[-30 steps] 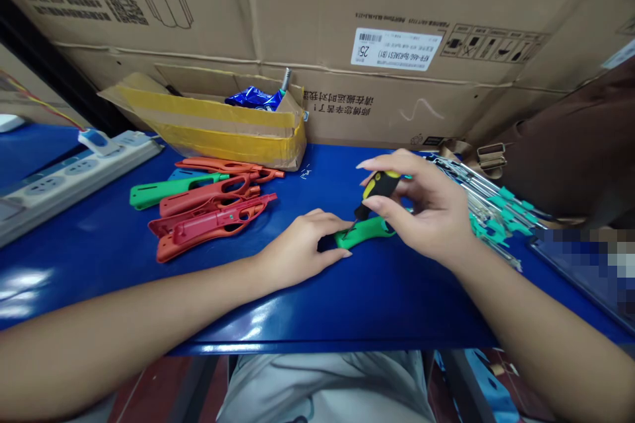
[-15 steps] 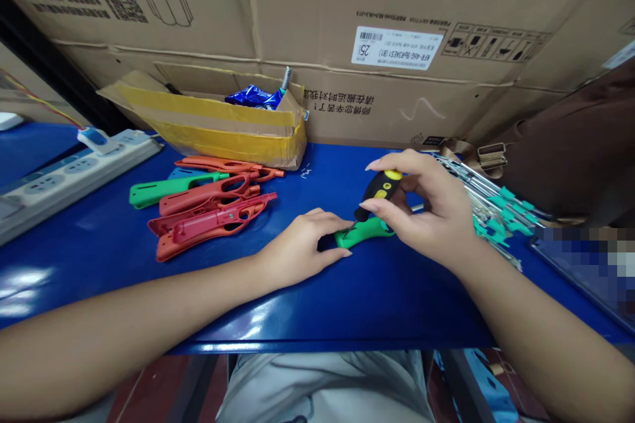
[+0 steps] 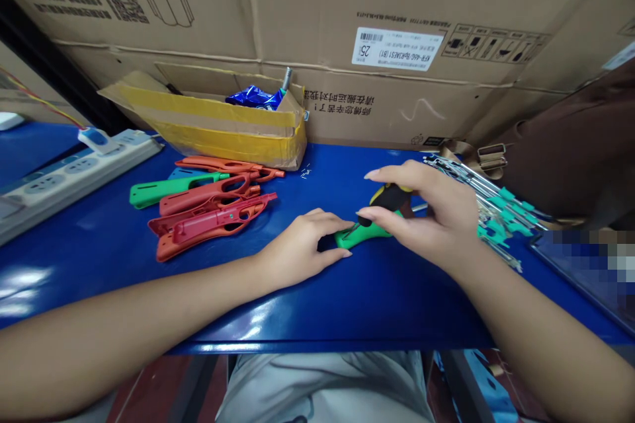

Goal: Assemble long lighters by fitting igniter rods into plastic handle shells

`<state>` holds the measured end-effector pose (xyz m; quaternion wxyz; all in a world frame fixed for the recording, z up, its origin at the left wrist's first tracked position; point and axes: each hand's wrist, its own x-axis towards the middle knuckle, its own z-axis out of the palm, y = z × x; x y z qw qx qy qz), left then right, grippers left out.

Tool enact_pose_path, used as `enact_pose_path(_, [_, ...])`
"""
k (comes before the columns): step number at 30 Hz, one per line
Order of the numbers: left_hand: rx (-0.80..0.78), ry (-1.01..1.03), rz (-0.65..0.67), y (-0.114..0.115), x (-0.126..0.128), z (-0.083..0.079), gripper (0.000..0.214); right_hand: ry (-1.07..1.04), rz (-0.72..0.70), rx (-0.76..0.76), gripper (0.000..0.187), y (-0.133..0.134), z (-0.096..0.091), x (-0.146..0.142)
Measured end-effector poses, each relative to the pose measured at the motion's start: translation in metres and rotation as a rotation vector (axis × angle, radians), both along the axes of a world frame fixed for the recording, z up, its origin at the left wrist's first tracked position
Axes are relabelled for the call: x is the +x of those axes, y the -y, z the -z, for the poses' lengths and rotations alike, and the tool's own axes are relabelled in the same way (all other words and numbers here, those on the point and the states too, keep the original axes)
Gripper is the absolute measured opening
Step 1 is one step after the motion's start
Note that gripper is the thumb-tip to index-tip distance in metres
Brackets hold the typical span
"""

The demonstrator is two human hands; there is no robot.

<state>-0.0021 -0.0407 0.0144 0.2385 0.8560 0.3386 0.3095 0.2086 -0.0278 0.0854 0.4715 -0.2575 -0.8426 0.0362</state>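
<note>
At the far left of the blue table [image 3: 258,307], a white power strip [image 3: 74,172] lay at a slant. Next came a loose pile of plastic lighter casings [image 3: 183,201] in red, orange, green and blue; a red half-shell [image 3: 211,219] on top lay hollow side up, with no metal rod visible in it. Behind the pile stood an open cardboard box [image 3: 223,139] taped in yellow, holding a blue foil packet [image 3: 254,99]. Tiny pale slivers [image 3: 306,172], perhaps pins, were scattered beside the box.

At the centre, the left hand [image 3: 301,246] was partly open, thumb and forefinger bracketing the left end of a green lighter casing [image 3: 370,232], which lay flat on the table. The right hand [image 3: 436,211] was loosely curled, holding a black-and-yellow screwdriver [image 3: 389,199] between thumb and fingers, its tip slanting down to the casing's left end. A bit of bright rod showed past the handle, suggesting that this casing was fitted; the screwing seemed under way, though how deep any screw sat could not be told.

At the right, many metal rods [image 3: 501,198] with teal fittings lay heaped, apparently unused, as the piled casings seemed unfinished.
</note>
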Motion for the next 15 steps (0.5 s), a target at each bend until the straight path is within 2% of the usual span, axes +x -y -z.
enact_pose_path(2, [-0.003, 0.003, 0.0, 0.0003, 0.0, -0.0002, 0.036, 0.027, -0.054, -0.069, 0.027, 0.002, -0.0009, 0.0002])
enact_pose_path(5, [-0.011, 0.008, 0.003, 0.0008, 0.0, -0.0007, 0.037, -0.042, -0.181, -0.353, 0.033, 0.0019, -0.0008, 0.0008])
enact_pose_path(6, [-0.013, 0.008, 0.004, 0.0009, 0.0, -0.0007, 0.037, -0.075, -0.196, -0.394, 0.032, 0.0007, -0.0002, 0.001])
enact_pose_path(8, [-0.017, 0.008, 0.005, 0.0008, 0.0001, -0.0006, 0.037, -0.131, -0.151, -0.325, 0.026, -0.0027, 0.0013, 0.0016])
enact_pose_path(12, [-0.011, 0.017, 0.006, 0.0004, 0.0001, -0.0001, 0.038, -0.118, 0.006, 0.023, 0.02, -0.0074, 0.0046, 0.0023])
enact_pose_path(13, [-0.012, 0.016, 0.003, 0.0004, 0.0001, 0.0, 0.038, -0.09, 0.002, 0.03, 0.022, -0.0071, 0.0053, 0.0019])
enact_pose_path(15, [-0.017, 0.012, 0.001, 0.0004, 0.0, 0.0002, 0.038, -0.053, -0.06, -0.103, 0.034, -0.0048, 0.0064, 0.0004])
